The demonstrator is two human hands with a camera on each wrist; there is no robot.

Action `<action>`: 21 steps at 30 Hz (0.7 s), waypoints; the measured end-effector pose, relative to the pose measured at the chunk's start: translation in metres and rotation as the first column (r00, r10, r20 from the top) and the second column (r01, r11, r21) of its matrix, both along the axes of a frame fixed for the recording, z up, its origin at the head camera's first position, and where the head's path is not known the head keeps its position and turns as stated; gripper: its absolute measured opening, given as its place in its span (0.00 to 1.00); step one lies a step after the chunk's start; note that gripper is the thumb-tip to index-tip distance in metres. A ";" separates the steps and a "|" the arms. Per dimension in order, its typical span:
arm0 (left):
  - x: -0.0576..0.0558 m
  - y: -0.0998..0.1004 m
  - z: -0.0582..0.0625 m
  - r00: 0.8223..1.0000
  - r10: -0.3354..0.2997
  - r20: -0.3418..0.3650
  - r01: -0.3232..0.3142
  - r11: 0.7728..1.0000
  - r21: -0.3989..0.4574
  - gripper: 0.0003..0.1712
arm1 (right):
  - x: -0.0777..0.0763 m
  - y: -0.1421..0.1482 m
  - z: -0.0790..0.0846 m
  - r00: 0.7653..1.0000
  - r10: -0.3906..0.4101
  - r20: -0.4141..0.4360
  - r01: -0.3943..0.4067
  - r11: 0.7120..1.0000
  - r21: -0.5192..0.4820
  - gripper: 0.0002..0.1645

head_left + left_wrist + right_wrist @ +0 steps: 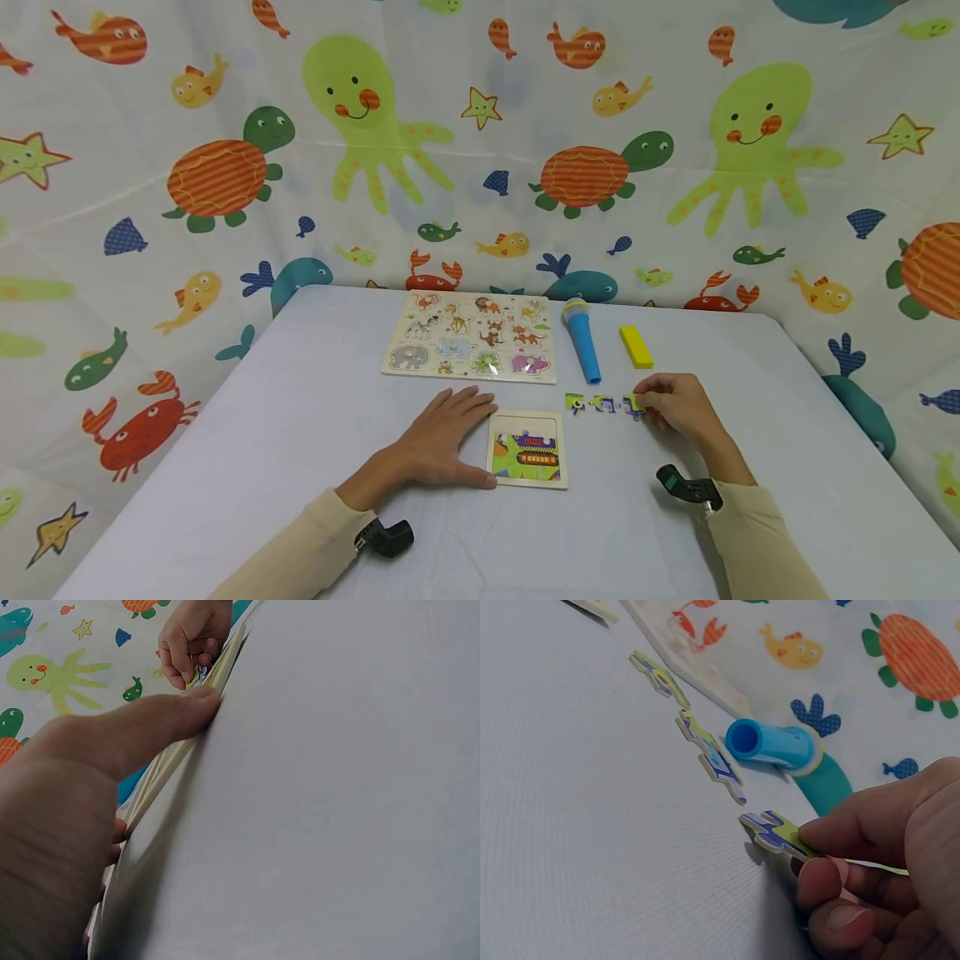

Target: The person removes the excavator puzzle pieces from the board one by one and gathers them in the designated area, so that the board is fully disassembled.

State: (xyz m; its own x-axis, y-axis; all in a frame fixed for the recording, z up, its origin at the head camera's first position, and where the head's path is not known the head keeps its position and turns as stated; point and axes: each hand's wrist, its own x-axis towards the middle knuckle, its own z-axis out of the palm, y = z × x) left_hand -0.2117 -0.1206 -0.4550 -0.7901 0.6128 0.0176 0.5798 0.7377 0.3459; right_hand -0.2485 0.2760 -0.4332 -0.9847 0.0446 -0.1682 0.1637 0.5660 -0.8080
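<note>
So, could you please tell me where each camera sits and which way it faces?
Head: worn on the head, looking forward and down at the table; both forearms, left hand and right hand show.
Left wrist: low by the cloth, looking along the left thumb at the puzzle tray.
Right wrist: looks past the right fingers at the puzzle piece they pinch.
Head and right wrist share the blue tube.

1. The small puzzle tray (527,449) lies on the table (247,467), nearest the person, with the left hand (442,442) flat just to its left.
2. Three loose pieces lie in a row to its right rear; the right hand (678,406) pinches the rightmost piece (633,404).
3. Behind the row lie the animal board (471,336), toy microphone (582,338) and block (636,346), left to right.
</note>
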 end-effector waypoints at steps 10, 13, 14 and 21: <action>0.001 0.000 0.002 1.000 0.003 0.013 -0.004 1.000 0.001 0.63 | -0.001 -0.001 -0.002 1.000 -0.009 -0.015 0.010 0.998 0.063 0.12; 0.001 0.000 0.002 1.000 0.005 0.014 -0.005 1.000 -0.002 0.63 | -0.001 -0.001 -0.003 1.000 -0.015 -0.018 0.016 0.996 0.086 0.12; 0.001 0.001 0.002 1.000 0.005 0.014 -0.005 1.000 -0.004 0.63 | -0.001 -0.002 -0.003 1.000 -0.015 -0.020 0.017 0.995 0.094 0.12; 0.001 0.001 0.002 1.000 0.004 0.012 -0.004 1.000 -0.004 0.63 | -0.001 -0.003 -0.003 0.999 -0.012 -0.035 0.016 0.991 0.131 0.13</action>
State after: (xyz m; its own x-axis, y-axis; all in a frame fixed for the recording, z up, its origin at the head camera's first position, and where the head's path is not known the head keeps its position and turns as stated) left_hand -0.2106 -0.1200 -0.4528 -0.7928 0.6094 0.0053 0.5724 0.7417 0.3496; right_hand -0.2499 0.2729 -0.4364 -0.9889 0.0780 -0.1265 0.1461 0.6656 -0.7319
